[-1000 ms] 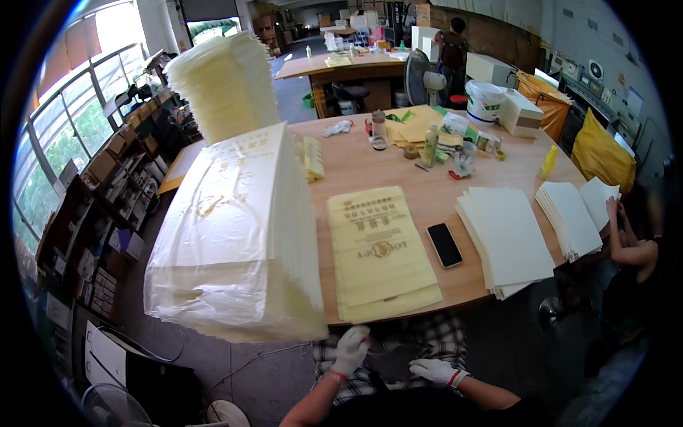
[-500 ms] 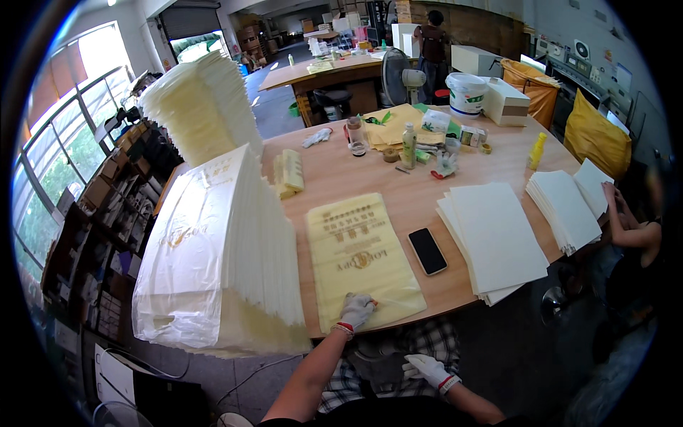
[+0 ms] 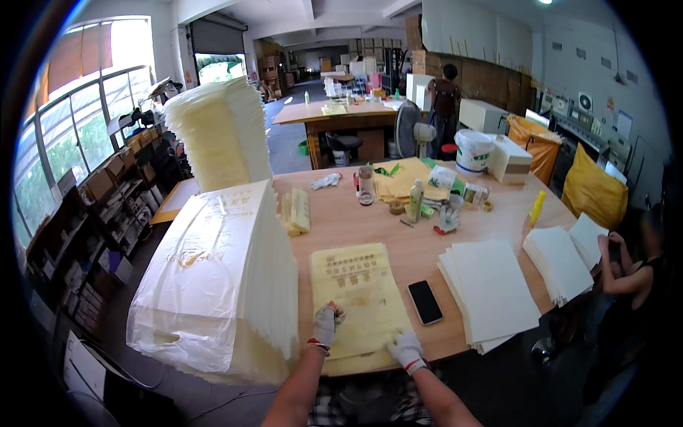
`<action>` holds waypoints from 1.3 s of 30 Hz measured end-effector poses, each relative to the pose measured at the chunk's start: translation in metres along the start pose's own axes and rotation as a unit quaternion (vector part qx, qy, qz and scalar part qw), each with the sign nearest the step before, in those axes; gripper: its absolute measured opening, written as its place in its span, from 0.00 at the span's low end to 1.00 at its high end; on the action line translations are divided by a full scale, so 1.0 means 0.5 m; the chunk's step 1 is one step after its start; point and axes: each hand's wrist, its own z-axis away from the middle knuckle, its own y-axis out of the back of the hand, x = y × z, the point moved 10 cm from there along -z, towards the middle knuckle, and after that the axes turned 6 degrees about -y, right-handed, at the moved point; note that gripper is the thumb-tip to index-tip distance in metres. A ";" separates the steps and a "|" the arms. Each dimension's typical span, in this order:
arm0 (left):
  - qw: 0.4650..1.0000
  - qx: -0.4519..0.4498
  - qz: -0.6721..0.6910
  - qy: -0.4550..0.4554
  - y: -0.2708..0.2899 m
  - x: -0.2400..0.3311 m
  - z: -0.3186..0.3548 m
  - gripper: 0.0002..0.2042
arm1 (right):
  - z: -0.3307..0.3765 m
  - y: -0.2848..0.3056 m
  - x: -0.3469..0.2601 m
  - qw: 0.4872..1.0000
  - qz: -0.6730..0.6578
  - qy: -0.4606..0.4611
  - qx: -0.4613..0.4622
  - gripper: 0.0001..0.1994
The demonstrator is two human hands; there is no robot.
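A short stack of yellow printed bags point(image 3: 359, 295) lies flat on the wooden table point(image 3: 356, 228) in front of me. My left hand point(image 3: 327, 324), in a white glove, rests on the left edge of the top bag with fingers bent. My gloved right hand point(image 3: 407, 349) presses on the bags' near right corner. Left of them towers a tall pile of pale plastic bags point(image 3: 220, 285). A black phone point(image 3: 425, 301) lies just right of the yellow bags, beside a stack of white sheets point(image 3: 491, 288).
Bottles, tape rolls and a glove point(image 3: 420, 203) clutter the far side of the table. Another tall yellow pile point(image 3: 217, 135) stands at the back left. A person point(image 3: 629, 274) sits at the right end by more white sheets point(image 3: 562, 260). Another person point(image 3: 448, 92) stands far back.
Both hands rose from below the table edge onto the yellow bags: the left arrived first, then the right. The view moved closer to the table.
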 end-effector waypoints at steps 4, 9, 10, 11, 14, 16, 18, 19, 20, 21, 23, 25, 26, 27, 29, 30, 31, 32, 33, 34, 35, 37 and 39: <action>0.996 0.017 -0.071 0.041 -0.056 0.022 -0.005 0.07 | 0.083 0.224 -0.123 0.927 -0.167 0.143 0.303 0.19; 0.987 -0.121 -0.108 -0.013 -0.202 0.170 0.057 0.17 | -0.065 0.071 -0.181 0.968 -0.249 0.021 0.023 0.16; 0.984 -0.137 -0.111 -0.039 -0.216 0.197 0.068 0.19 | -0.058 0.054 -0.185 0.988 -0.152 0.033 0.027 0.15; 0.974 -0.151 -0.159 -0.061 -0.222 0.209 0.074 0.19 | -0.048 0.039 -0.186 0.997 -0.052 0.043 0.029 0.15; 0.937 -0.179 -0.284 -0.098 -0.227 0.222 0.110 0.21 | 0.004 -0.027 -0.174 0.989 -0.104 0.096 -0.040 0.16; 0.920 -0.163 -0.342 -0.096 -0.223 0.231 0.149 0.23 | 0.055 -0.051 -0.163 0.952 -0.257 0.137 -0.099 0.16; 0.908 -0.140 -0.378 -0.117 -0.201 0.240 0.187 0.23 | 0.131 0.110 -0.171 0.949 -0.269 0.100 -0.130 0.14; 0.900 -0.133 -0.395 -0.130 -0.199 0.246 0.206 0.23 | 0.151 0.158 -0.139 0.947 -0.281 0.105 -0.116 0.14; 0.862 -0.102 -0.445 -0.221 -0.203 0.287 0.227 0.22 | 0.162 0.216 -0.090 0.967 -0.217 0.129 -0.028 0.14; 0.815 -0.069 -0.488 -0.304 -0.206 0.319 0.251 0.22 | 0.168 0.273 -0.038 0.978 -0.120 0.156 0.072 0.14; 0.773 -0.018 -0.496 -0.395 -0.210 0.369 0.302 0.21 | 0.159 0.391 0.037 0.972 0.076 0.114 0.189 0.26; 0.804 0.013 -0.429 -0.412 -0.201 0.397 0.333 0.20 | 0.144 0.412 0.157 0.967 0.206 0.015 0.152 0.37; 0.812 -0.007 -0.406 -0.418 -0.214 0.397 0.349 0.20 | 0.120 0.382 0.245 0.977 0.188 -0.029 0.095 0.41; 0.819 -0.022 -0.387 -0.423 -0.224 0.393 0.368 0.19 | 0.102 0.372 0.292 0.977 0.195 -0.071 0.052 0.44; 0.827 -0.089 -0.351 -0.430 -0.259 0.373 0.399 0.16 | 0.091 0.396 0.331 0.993 0.077 -0.069 0.048 0.41; 0.826 -0.142 -0.334 -0.430 -0.288 0.360 0.413 0.14 | 0.083 0.405 0.345 0.997 0.017 -0.067 0.045 0.40; 0.849 -0.201 -0.332 -0.357 -0.317 0.333 0.416 0.12 | 0.076 0.416 0.348 0.996 0.019 -0.054 0.067 0.34; 0.865 -0.261 -0.325 -0.278 -0.350 0.301 0.428 0.11 | 0.076 0.428 0.352 0.995 0.022 -0.046 0.089 0.29; 0.883 -0.299 -0.287 -0.222 -0.369 0.237 0.429 0.09 | 0.076 0.440 0.355 0.993 0.025 -0.038 0.111 0.24; 0.894 -0.334 -0.249 -0.164 -0.388 0.170 0.428 0.08 | 0.073 0.451 0.351 0.990 0.026 -0.029 0.133 0.20; 0.898 -0.355 -0.241 -0.095 -0.408 0.129 0.428 0.09 | 0.086 0.475 0.319 0.989 0.044 -0.063 0.123 0.15; 0.891 -0.398 -0.216 0.040 -0.455 0.062 0.439 0.12 | 0.136 0.487 0.231 0.990 0.056 0.007 0.129 0.14; 0.908 -0.337 0.067 0.241 -0.484 -0.026 0.454 0.16 | 0.190 0.490 0.150 0.984 0.074 0.083 0.140 0.14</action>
